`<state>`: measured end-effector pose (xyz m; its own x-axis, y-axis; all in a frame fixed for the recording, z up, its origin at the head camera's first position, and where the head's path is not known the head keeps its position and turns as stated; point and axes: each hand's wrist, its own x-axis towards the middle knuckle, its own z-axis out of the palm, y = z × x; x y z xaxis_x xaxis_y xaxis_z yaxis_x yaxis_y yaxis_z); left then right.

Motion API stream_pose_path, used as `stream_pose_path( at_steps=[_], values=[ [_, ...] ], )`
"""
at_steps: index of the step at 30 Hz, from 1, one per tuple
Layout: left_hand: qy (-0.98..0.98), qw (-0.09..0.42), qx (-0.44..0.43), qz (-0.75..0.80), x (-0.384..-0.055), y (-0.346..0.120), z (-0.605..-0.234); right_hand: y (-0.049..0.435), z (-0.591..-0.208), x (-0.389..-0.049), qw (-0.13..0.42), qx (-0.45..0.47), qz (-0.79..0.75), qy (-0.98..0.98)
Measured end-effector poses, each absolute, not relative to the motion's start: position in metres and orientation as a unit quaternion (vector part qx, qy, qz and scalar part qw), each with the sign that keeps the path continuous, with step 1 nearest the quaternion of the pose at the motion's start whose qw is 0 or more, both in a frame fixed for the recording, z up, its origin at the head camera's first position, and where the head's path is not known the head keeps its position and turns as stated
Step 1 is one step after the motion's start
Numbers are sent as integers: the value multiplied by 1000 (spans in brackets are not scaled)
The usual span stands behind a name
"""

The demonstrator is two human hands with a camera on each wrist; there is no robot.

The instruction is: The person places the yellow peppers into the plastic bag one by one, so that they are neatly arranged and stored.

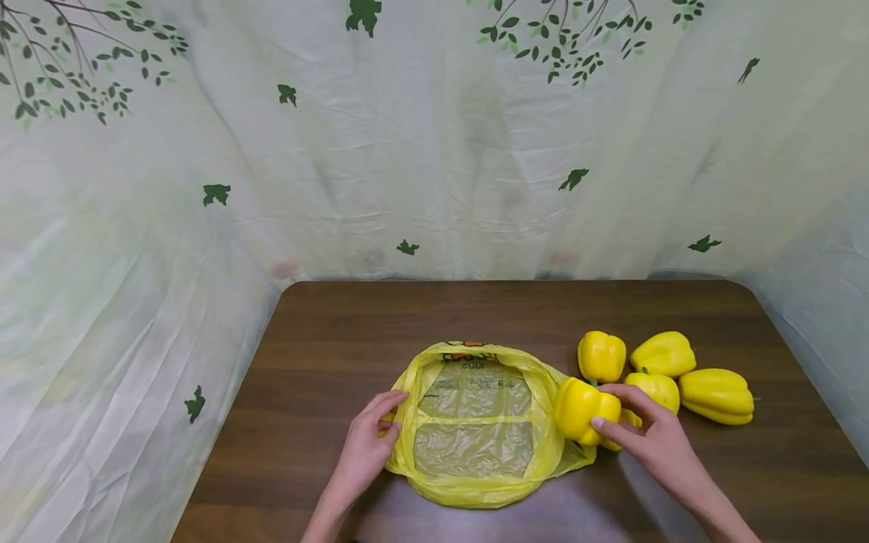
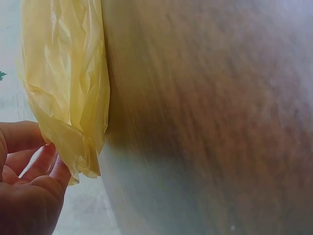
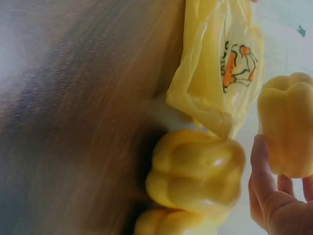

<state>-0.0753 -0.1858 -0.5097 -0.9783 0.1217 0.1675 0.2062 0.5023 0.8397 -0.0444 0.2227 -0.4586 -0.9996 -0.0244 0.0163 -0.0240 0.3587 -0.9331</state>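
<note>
A yellow plastic bag point(image 1: 475, 490) stands on the table with its mouth spread wide toward the head camera. My left hand point(image 1: 366, 441) pinches the bag's left rim between thumb and fingers; the left wrist view shows the crumpled film point(image 2: 68, 98) at the fingertips. In my right hand point(image 1: 652, 437) a yellow bell pepper point(image 1: 585, 411) is held between thumb and fingers, raised at the bag's right edge. The right wrist view has this held pepper point(image 3: 288, 127) above another bell pepper point(image 3: 195, 171), which lies close by the bag.
Several more yellow bell peppers lie right of the bag, among them one at the back point(image 1: 601, 356) and one farthest right point(image 1: 716, 396). The brown wooden table point(image 1: 326, 324) ends at a hanging leaf-printed cloth point(image 1: 434, 151).
</note>
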Motion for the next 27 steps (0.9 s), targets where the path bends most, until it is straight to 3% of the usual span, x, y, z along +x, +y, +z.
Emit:
stream_pose_path(
  at_steps=[27],
  values=[
    [-870,57,-85,-483,-76,-186,-509,186,-455,-83,75,-100,-570,812]
  ],
)
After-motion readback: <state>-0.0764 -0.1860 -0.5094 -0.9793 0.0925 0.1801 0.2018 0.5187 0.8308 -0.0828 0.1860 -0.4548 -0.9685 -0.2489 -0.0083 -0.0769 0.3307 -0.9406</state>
